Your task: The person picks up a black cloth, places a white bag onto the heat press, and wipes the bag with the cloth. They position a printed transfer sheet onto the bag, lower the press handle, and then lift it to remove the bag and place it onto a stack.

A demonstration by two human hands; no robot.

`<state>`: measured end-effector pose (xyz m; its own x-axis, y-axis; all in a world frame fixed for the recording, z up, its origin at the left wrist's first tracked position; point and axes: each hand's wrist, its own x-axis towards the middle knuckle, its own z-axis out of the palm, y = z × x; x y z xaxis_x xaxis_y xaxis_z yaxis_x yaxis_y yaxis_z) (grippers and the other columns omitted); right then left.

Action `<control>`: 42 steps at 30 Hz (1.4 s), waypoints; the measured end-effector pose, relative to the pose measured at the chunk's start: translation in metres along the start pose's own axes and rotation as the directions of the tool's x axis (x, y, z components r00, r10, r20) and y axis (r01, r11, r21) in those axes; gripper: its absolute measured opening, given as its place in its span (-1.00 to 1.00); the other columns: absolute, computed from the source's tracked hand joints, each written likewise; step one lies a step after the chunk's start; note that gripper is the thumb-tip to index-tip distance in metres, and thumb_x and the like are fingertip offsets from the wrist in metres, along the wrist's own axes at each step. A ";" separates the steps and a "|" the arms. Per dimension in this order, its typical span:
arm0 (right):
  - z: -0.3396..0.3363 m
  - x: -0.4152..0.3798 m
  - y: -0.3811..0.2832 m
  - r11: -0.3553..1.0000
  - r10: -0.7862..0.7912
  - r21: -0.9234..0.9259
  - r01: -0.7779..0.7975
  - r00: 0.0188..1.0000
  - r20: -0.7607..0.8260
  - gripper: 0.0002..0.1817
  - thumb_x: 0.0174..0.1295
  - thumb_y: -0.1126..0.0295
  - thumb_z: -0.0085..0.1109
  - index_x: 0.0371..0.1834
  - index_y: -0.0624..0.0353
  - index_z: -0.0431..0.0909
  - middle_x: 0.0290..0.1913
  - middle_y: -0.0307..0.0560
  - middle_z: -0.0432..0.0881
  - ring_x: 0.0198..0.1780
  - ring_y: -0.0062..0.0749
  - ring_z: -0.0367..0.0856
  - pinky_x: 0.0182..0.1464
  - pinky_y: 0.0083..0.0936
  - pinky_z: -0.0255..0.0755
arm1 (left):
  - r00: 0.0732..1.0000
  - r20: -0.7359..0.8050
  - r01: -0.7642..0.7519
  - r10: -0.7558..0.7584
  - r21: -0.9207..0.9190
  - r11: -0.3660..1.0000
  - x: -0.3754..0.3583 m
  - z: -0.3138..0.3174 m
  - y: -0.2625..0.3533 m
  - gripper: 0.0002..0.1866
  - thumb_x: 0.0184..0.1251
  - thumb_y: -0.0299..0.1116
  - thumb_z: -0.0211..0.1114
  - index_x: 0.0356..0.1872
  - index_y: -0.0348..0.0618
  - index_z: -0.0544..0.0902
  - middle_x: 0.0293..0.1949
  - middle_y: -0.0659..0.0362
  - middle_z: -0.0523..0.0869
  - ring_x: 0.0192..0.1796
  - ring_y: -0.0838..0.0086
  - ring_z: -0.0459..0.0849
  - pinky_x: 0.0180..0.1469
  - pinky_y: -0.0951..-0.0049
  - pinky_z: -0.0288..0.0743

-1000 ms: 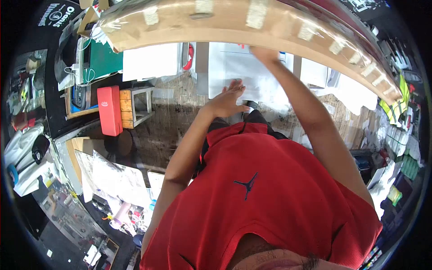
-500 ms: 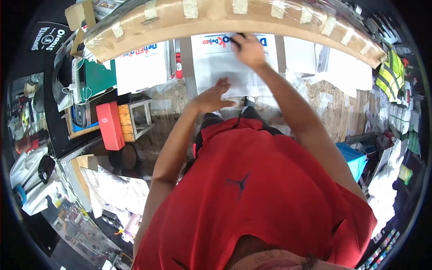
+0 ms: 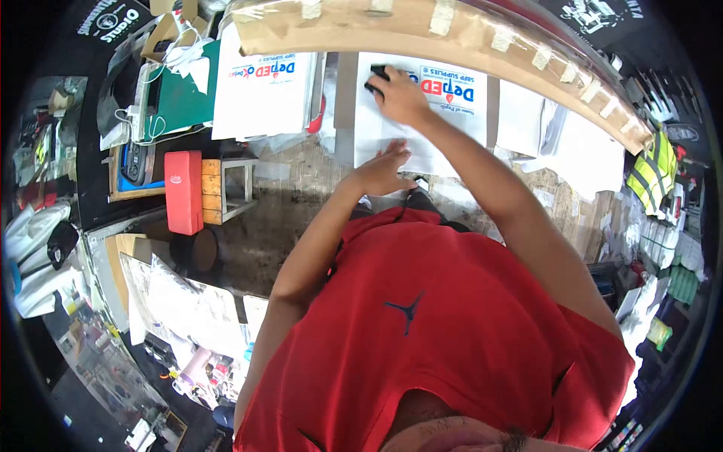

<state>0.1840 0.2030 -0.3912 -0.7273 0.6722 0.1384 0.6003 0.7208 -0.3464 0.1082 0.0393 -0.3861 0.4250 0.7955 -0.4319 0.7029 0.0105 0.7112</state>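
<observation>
My right hand (image 3: 404, 99) is closed around a small black object (image 3: 378, 78), pressed on a white sheet (image 3: 369, 135) near its upper left part. Blue and red print (image 3: 449, 92) shows on the sheet to the right of that hand. Lower down, my left hand (image 3: 382, 170) is open, its fingers apart, over the near part of the sheet. I cannot tell whether it touches the paper. Brown strips run along both sides of the sheet.
A long brown taped roll or edge (image 3: 482, 34) spans the top. Left are a printed white stack (image 3: 260, 98), a green board (image 3: 181, 105), a red box (image 3: 183, 192) and a wooden stool (image 3: 213, 191). More white sheets (image 3: 580, 151) and a yellow vest (image 3: 652, 173) lie right.
The view has shifted, so the sheet sits further right. My right hand with the black object has moved left across the sheet, uncovering more print. My left hand stays open near the sheet's lower part.
</observation>
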 end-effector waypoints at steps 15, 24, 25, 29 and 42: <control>-0.018 -0.047 0.093 0.994 0.101 0.002 -0.109 0.912 -0.396 -0.70 0.15 0.32 0.26 -0.01 -0.06 0.65 0.08 0.13 0.54 0.06 0.14 0.54 0.16 -0.08 0.47 | 0.610 -0.772 0.065 -0.178 -0.174 0.983 0.039 -0.040 -0.041 -0.67 0.12 -0.44 0.20 -0.05 -0.29 0.61 -0.25 -0.12 0.71 -0.11 0.04 0.69 -0.03 0.15 0.56; 0.000 -0.038 0.063 0.987 0.137 -0.044 -0.152 0.958 -0.253 -0.66 0.10 0.39 0.19 -0.01 -0.04 0.62 0.13 0.14 0.51 0.01 0.17 0.56 0.02 -0.12 0.58 | 0.535 -0.812 0.020 -0.235 -0.266 0.964 0.040 -0.036 -0.056 -0.57 0.15 -0.47 0.17 0.09 -0.35 0.55 -0.17 -0.09 0.67 -0.10 0.09 0.68 -0.02 0.16 0.54; 0.003 -0.033 0.028 0.994 0.071 -0.071 -0.086 0.978 -0.194 -0.67 0.10 0.39 0.19 -0.02 -0.06 0.63 0.13 0.14 0.51 0.02 0.16 0.57 0.01 -0.12 0.59 | 0.535 -0.809 -0.011 -0.245 -0.296 0.955 0.042 -0.034 -0.058 -0.58 0.15 -0.47 0.16 0.09 -0.34 0.55 -0.16 -0.09 0.67 -0.10 0.08 0.67 -0.01 0.16 0.54; 0.015 0.007 0.016 0.999 -0.009 -0.048 0.002 0.988 -0.156 -0.69 0.08 0.37 0.19 -0.06 -0.10 0.67 0.11 0.15 0.53 0.03 0.14 0.57 0.02 -0.14 0.60 | 0.528 -0.821 -0.030 -0.216 -0.273 0.962 0.054 -0.030 -0.082 -0.60 0.17 -0.49 0.13 0.07 -0.30 0.58 -0.16 -0.08 0.68 -0.09 0.07 0.66 0.02 0.19 0.54; 0.002 -0.017 0.019 0.993 0.116 0.013 -0.115 0.987 -0.111 -0.72 0.12 0.31 0.29 -0.06 -0.09 0.71 0.10 0.20 0.56 0.08 0.10 0.59 0.11 -0.13 0.54 | 0.561 -0.779 -0.044 -0.280 -0.365 0.930 0.061 -0.026 -0.095 -0.59 0.16 -0.55 0.22 0.09 -0.35 0.59 -0.21 0.06 0.70 -0.16 0.35 0.68 -0.04 0.40 0.56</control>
<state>0.2072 0.2046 -0.4021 -0.6109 0.7661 0.1998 0.6758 0.6361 -0.3723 0.0522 0.1028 -0.4656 -0.4024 0.9154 -0.0088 0.4269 0.1962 0.8827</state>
